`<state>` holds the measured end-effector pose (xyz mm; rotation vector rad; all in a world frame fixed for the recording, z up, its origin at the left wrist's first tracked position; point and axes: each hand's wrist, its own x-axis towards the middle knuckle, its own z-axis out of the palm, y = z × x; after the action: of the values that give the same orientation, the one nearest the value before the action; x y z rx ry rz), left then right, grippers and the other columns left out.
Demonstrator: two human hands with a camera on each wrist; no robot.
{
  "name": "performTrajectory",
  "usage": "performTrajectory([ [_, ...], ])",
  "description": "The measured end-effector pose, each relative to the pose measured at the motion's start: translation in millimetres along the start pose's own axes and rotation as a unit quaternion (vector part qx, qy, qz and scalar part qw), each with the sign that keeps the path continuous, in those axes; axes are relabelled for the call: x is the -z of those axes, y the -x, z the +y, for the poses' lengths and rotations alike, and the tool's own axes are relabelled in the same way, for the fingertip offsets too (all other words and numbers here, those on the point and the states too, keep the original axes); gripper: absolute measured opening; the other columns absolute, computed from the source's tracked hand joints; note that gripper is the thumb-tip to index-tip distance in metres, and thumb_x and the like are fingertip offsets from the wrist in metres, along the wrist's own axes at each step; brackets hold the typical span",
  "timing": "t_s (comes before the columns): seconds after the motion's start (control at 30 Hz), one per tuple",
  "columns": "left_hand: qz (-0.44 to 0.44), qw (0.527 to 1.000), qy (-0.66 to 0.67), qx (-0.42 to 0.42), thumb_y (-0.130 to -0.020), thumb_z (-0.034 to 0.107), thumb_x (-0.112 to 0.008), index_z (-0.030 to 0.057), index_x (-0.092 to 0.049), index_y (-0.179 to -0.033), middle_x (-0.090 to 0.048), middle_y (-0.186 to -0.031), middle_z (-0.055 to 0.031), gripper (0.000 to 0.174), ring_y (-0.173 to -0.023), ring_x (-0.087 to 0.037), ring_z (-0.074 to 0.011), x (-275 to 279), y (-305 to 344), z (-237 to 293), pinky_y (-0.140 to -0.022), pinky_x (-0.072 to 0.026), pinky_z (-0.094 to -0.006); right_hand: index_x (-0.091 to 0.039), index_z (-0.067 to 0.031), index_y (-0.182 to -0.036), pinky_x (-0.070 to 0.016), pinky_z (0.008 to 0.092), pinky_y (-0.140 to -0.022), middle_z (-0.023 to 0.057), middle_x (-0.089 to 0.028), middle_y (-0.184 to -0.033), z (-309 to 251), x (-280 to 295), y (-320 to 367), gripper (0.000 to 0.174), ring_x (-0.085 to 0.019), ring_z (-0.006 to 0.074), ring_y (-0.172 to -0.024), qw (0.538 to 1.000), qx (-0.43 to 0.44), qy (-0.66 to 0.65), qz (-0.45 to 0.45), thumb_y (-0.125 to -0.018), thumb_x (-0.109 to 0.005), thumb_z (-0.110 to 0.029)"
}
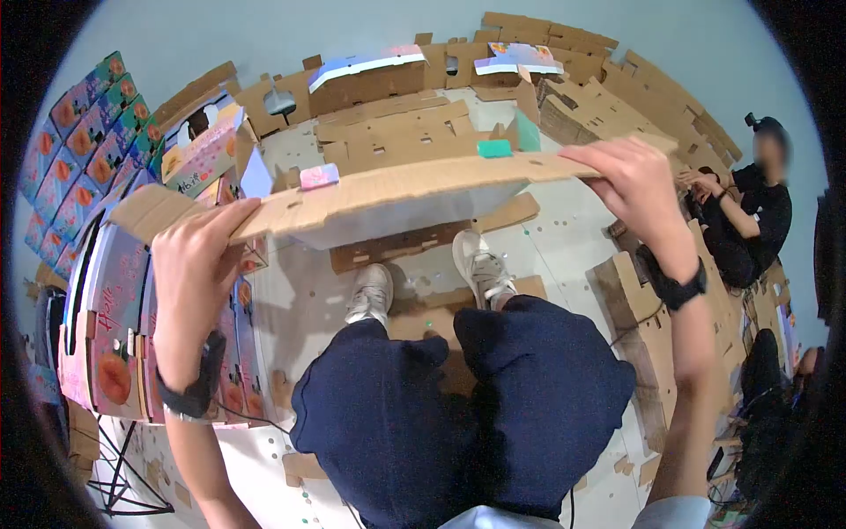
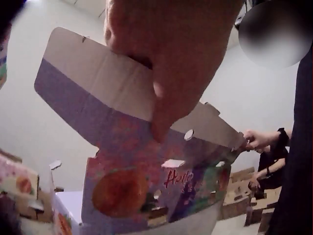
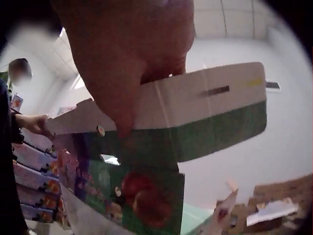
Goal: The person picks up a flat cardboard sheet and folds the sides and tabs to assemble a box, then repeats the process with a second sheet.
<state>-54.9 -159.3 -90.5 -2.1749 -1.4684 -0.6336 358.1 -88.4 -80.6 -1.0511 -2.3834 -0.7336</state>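
A partly folded fruit carton [image 1: 397, 189] is held up in front of my knees, its bare brown cardboard side facing me. My left hand [image 1: 192, 260] grips the upper edge near the left end, and my right hand [image 1: 630, 181] grips that edge near the right end. In the left wrist view, the thumb presses on the printed face, where a peach picture [image 2: 120, 193] shows on purple. The right wrist view has the other thumb on the face above a green panel with peaches [image 3: 146, 196]. End flaps stick out past both hands.
Stacked printed cartons [image 1: 92, 150] stand at the left, with more cartons [image 1: 110, 326] beside my left arm. Flattened cardboard [image 1: 397, 132] lies on the floor ahead. At the right, a seated person [image 1: 762, 212] is near brown cardboard pieces [image 1: 630, 300].
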Motion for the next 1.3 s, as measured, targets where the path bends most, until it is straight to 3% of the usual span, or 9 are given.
performTrajectory([
  [0.2, -0.299, 0.948, 0.105, 0.008, -0.070, 0.011, -0.065, 0.0070, -0.069, -0.093, -0.065, -0.079, -0.0173, 0.023, -0.074, -0.062, -0.0358, 20, 3, 10, -0.065, -0.0486, -0.0413, -0.069, -0.0102, -0.091, -0.0482, 0.0371, -0.066, 0.0100, -0.067, -0.081, 12, 27, 8, 0.019, -0.062, 0.0300, -0.077, 0.948, -0.055, -0.229, -0.215, -0.078, -0.064, -0.023],
  [0.4, -0.217, 0.972, 0.081, -0.032, -0.075, 0.024, -0.066, 0.0015, -0.063, -0.068, -0.060, -0.068, -0.0191, 0.023, -0.069, -0.060, -0.0379, -76, -46, -31, -0.062, -0.0490, -0.0443, -0.067, -0.0031, -0.083, -0.0481, 0.0331, -0.066, 0.0146, -0.063, -0.072, 71, -72, -33, 0.031, -0.063, 0.0254, -0.070, 0.864, -0.028, -0.215, -0.454, -0.086, -0.060, -0.034],
  [0.5, -0.012, 0.998, -0.040, -0.038, -0.074, 0.012, -0.059, 0.0059, -0.066, -0.078, -0.063, -0.075, -0.0165, 0.010, -0.074, -0.062, -0.0345, -71, -115, -71, -0.064, -0.0498, -0.0440, -0.066, -0.0069, -0.092, -0.0499, 0.0337, -0.072, 0.0135, -0.066, -0.085, 105, -72, -89, 0.016, -0.064, 0.0285, -0.078, 0.997, -0.025, -0.072, -0.015, -0.083, -0.055, -0.015],
  [0.63, 0.211, 0.947, -0.220, 0.100, -0.076, 0.005, -0.058, 0.0216, -0.059, -0.121, -0.066, -0.091, -0.0118, 0.048, -0.084, -0.063, -0.0311, -12, -191, -60, -0.070, -0.0498, -0.0419, -0.064, -0.0145, -0.109, -0.0497, 0.0344, -0.079, 0.0098, -0.066, -0.101, 119, -46, -161, 0.036, -0.063, 0.0279, -0.093, 0.932, -0.134, -0.001, 0.337, -0.078, -0.051, -0.003],
  [0.67, 0.393, 0.903, -0.170, -0.030, -0.073, 0.000, -0.059, 0.0211, -0.060, -0.119, -0.065, -0.105, -0.0092, 0.050, -0.094, -0.062, -0.0295, -15, -202, -67, -0.077, -0.0501, -0.0383, -0.063, -0.0152, -0.112, -0.0494, 0.0343, -0.081, 0.0085, -0.066, -0.104, 121, -47, -165, 0.040, -0.062, 0.0278, -0.096, 0.901, -0.107, 0.002, 0.419, -0.077, -0.051, -0.002],
  [0.8, 0.348, 0.928, -0.131, -0.030, -0.068, -0.006, -0.058, 0.0164, -0.062, -0.117, -0.064, -0.111, -0.0070, 0.054, -0.104, -0.060, -0.0261, -58, -189, -55, -0.085, -0.0487, -0.0375, -0.065, -0.0178, -0.110, -0.0494, 0.0351, -0.083, 0.0062, -0.065, -0.107, 129, -82, -148, 0.039, -0.061, 0.0254, -0.099, 0.895, -0.074, 0.019, 0.439, -0.077, -0.053, -0.002],
  [1.07, -0.162, 0.983, -0.085, 0.007, -0.077, 0.007, -0.054, 0.0095, -0.054, -0.119, -0.060, -0.110, -0.0122, 0.042, -0.099, -0.060, -0.0264, -327, -24, -35, -0.077, -0.0491, -0.0379, -0.066, -0.0187, -0.106, -0.0340, 0.0467, -0.099, 0.0048, -0.062, -0.113, 92, -338, 38, 0.031, -0.054, 0.0229, -0.107, 0.993, -0.091, 0.027, -0.067, -0.079, -0.053, -0.008],
  [1.2, -0.391, 0.908, 0.076, 0.133, -0.082, 0.020, -0.055, 0.0096, -0.058, -0.113, -0.062, -0.104, -0.0145, 0.033, -0.097, -0.060, -0.0319, -389, 59, -35, -0.080, -0.0491, -0.0444, -0.064, -0.0278, -0.113, -0.0148, 0.0576, -0.109, 0.0065, -0.056, -0.126, 65, -375, 141, 0.034, -0.046, 0.0237, -0.123, 0.789, -0.265, -0.065, -0.551, -0.083, -0.050, -0.021],
  [1.3, -0.384, 0.901, 0.051, 0.194, -0.080, 0.017, -0.057, 0.0078, -0.061, -0.109, -0.063, -0.104, -0.0158, 0.030, -0.100, -0.059, -0.0320, -395, 84, -47, -0.087, -0.0459, -0.0445, -0.062, -0.0308, -0.117, -0.0103, 0.0618, -0.109, 0.0046, -0.054, -0.129, 64, -376, 157, 0.038, -0.045, 0.0236, -0.125, 0.731, -0.332, -0.135, -0.580, -0.083, -0.046, -0.020],
])
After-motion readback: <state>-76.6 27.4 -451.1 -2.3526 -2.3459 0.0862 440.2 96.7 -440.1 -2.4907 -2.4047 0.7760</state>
